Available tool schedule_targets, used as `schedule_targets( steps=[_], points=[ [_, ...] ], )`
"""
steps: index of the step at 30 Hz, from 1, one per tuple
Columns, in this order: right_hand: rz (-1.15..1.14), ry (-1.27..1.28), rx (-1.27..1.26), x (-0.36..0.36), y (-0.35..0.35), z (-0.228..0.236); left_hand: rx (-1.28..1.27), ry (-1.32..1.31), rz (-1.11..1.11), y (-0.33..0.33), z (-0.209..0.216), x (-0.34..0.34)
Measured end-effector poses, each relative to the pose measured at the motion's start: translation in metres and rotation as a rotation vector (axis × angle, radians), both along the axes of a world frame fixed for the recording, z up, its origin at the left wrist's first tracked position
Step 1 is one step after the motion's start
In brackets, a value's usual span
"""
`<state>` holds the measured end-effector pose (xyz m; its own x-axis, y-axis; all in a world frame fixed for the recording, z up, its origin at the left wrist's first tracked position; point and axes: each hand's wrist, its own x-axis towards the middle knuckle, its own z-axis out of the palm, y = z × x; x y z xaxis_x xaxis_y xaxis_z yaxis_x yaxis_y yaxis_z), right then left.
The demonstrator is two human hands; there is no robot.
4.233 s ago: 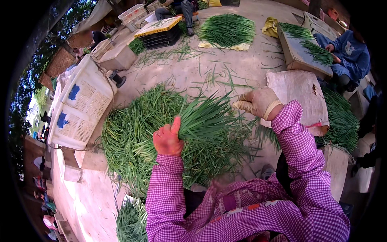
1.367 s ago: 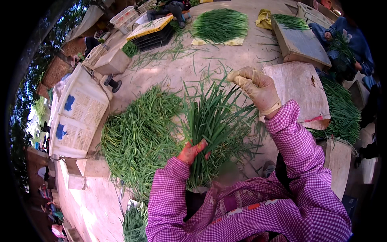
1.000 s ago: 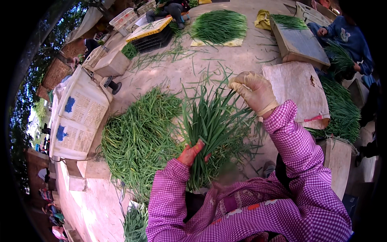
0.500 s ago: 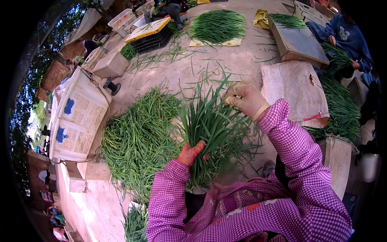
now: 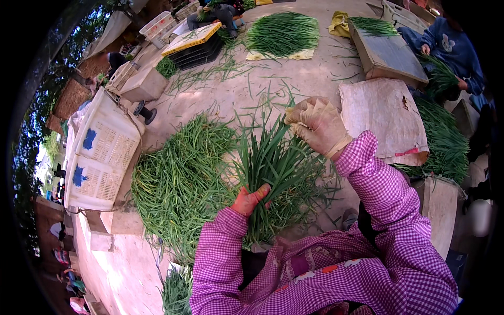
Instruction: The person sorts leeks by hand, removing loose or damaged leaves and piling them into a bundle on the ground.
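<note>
Tightly, the left hand (image 5: 252, 201) is gripping a bunch of greens (image 5: 265, 163)

Low on the bunch, the left hand is wrapping its fingers round the stems, and its thumb is lying across the front. The long leaves are fanning upward from that hand toward the gloved right hand (image 5: 317, 126). Beside the upper leaves, the right hand is bending its fingers in toward the thumb; whether it is pinching a leaf, I cannot tell.

To the left of the left hand, a big loose pile (image 5: 181, 173) of greens is lying on the floor (image 5: 131, 257). Farther left, a white plastic basket (image 5: 105, 152) is standing. Right of the right hand, a pale sack (image 5: 383, 118) is lying flat, and beyond it a co-worker (image 5: 454, 58) in blue is sitting. Well beyond both hands, a neat heap (image 5: 283, 34) of greens is resting.
</note>
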<state>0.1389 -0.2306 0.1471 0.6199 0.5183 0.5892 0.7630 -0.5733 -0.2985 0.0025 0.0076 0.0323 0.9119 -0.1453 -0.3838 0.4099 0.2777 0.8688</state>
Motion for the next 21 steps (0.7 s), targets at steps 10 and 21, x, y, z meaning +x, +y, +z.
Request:
schedule_targets(
  steps=[10, 21],
  points=[
    [0.005, -0.091, -0.186, 0.007, 0.005, -0.021, -0.017, 0.014, -0.079, 0.002, -0.001, 0.000],
    [0.252, 0.822, 0.672, 0.002, 0.005, -0.024, 0.038, 0.025, -0.066, 0.004, -0.002, 0.000]
  ],
)
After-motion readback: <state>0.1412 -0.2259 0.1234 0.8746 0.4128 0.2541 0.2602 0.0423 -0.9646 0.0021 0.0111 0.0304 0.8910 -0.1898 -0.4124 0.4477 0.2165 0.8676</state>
